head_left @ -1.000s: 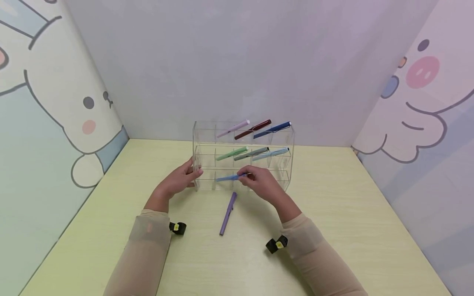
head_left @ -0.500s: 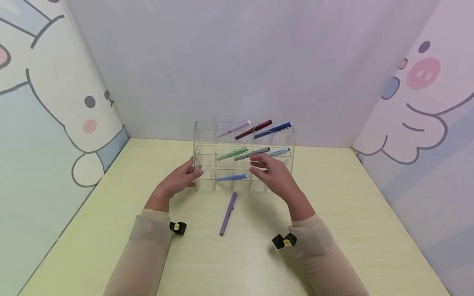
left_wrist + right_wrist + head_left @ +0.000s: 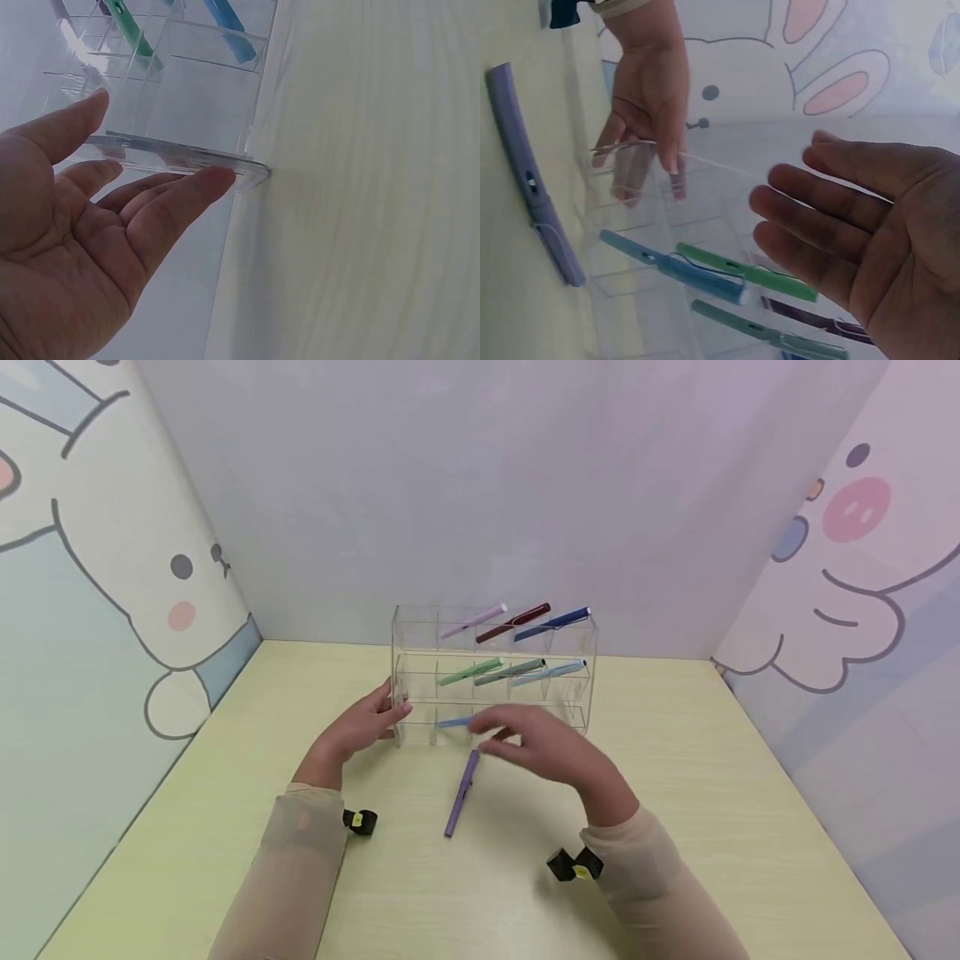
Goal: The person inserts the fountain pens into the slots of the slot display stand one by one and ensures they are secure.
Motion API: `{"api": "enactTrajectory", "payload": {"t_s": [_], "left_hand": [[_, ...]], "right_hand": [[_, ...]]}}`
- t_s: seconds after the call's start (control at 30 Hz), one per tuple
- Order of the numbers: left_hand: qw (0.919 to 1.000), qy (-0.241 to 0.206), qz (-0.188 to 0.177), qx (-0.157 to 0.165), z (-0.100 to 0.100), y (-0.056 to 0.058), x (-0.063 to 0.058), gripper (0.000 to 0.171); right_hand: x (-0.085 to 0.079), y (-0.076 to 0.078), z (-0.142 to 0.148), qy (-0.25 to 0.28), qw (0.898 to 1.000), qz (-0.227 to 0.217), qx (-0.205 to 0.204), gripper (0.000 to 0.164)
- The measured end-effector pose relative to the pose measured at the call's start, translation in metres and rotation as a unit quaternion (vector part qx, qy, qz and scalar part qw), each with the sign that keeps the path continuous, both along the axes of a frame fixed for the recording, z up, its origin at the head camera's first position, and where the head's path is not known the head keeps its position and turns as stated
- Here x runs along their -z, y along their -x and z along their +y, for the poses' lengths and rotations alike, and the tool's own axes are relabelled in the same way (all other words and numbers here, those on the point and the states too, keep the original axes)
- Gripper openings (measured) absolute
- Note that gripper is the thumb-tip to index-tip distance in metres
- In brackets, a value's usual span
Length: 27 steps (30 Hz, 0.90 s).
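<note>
A clear tiered pen rack (image 3: 492, 700) stands upright on the table. My left hand (image 3: 362, 723) holds its left side panel, thumb in front and fingers along the outer face, as the left wrist view (image 3: 97, 232) also shows. Over the front of the bottom tier hovers my right hand (image 3: 542, 745), fingers loosely spread and holding nothing. It partly hides a light blue pen (image 3: 453, 722) in that tier; the right wrist view shows this blue pen (image 3: 675, 268) whole. Below, a purple pen (image 3: 462, 793) lies on the table, apart from both hands.
In the middle tier lie a green pen (image 3: 471, 672), a grey-green pen (image 3: 510, 672) and a pale blue pen (image 3: 549, 672). The top tier bears a lilac pen (image 3: 474, 621), a dark red pen (image 3: 513, 623) and a dark blue pen (image 3: 552, 624). A grey wall (image 3: 480, 485) rises behind.
My right hand let go of the light blue pen in the bottom tier, drew up and right, then came down and left toward the purple pen. The left hand stayed still.
</note>
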State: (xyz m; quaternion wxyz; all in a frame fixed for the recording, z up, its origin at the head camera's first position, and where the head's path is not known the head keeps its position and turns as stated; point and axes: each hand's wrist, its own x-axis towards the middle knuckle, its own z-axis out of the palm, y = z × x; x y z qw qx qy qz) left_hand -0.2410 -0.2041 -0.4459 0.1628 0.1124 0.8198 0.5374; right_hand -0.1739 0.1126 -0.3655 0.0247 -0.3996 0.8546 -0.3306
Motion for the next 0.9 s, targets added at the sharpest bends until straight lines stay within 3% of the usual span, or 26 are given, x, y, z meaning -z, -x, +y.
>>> {"api": "enactTrajectory", "payload": {"t_s": [0.1,0.27,0.57,0.9], "left_hand": [[1.0000,-0.006,0.002,0.003,-0.001,-0.001,0.001,0.087],[0.9999,-0.011,0.001,0.004,-0.001,-0.001,0.000,0.084],[1.0000,0.003,-0.003,0.000,0.000,-0.001,-0.002,0.091],[0.9999,-0.009,-0.004,0.004,0.000,0.001,-0.001,0.084]], "right_hand": [[0.016,0.004,-0.012,-0.087,0.995,-0.027,-0.046,0.030],[0.042,0.012,-0.024,-0.182,0.981,-0.025,-0.056,0.035],[0.069,0.022,-0.027,-0.227,0.973,0.025,-0.032,0.030],[0.076,0.024,-0.023,-0.280,0.954,0.104,-0.009,0.014]]}}
